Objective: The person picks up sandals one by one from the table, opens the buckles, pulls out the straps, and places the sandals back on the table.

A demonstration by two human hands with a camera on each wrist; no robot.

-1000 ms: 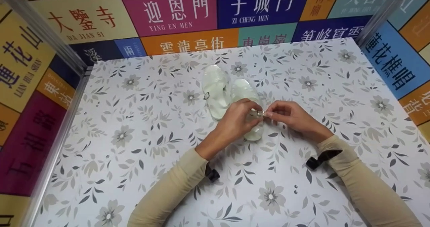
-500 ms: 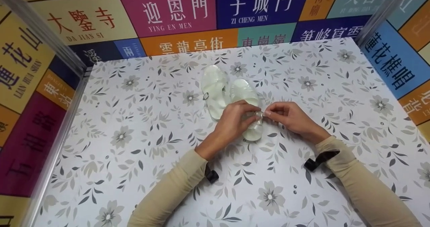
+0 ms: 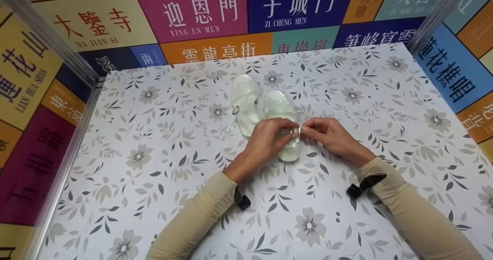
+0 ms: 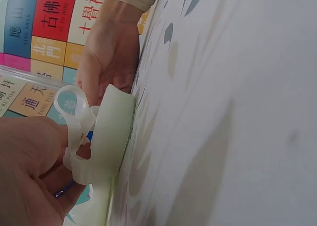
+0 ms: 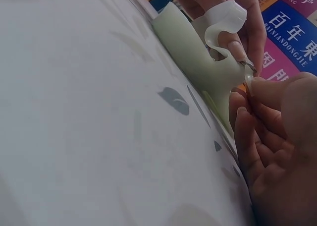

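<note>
Two pale green sandals lie side by side on the table. The left sandal [image 3: 243, 94] has its strap across and a round buckle [image 3: 235, 109] on its outer side. The right sandal [image 3: 280, 102] is partly covered by my left hand [image 3: 265, 138], which reaches over it and holds its strap by the small metal buckle [image 5: 247, 66]. From the right side, my right hand [image 3: 333, 136] pinches the strap end [image 5: 248, 77] between thumb and forefinger, just at the buckle. In the left wrist view the sandal's heel [image 4: 115, 132] stands upright, with a strap loop [image 4: 69, 107] beside it.
A white table [image 3: 173, 198] with a grey flower and leaf print lies under everything. Coloured panels [image 3: 200, 11] with Chinese lettering rise behind and at both sides. Black wrist cameras sit on both sleeves [image 3: 200, 198].
The strap and buckle have moved slightly left and closer over the sandal, both hands still at them. My right hand has shifted a little left. The left sandal stays put.
</note>
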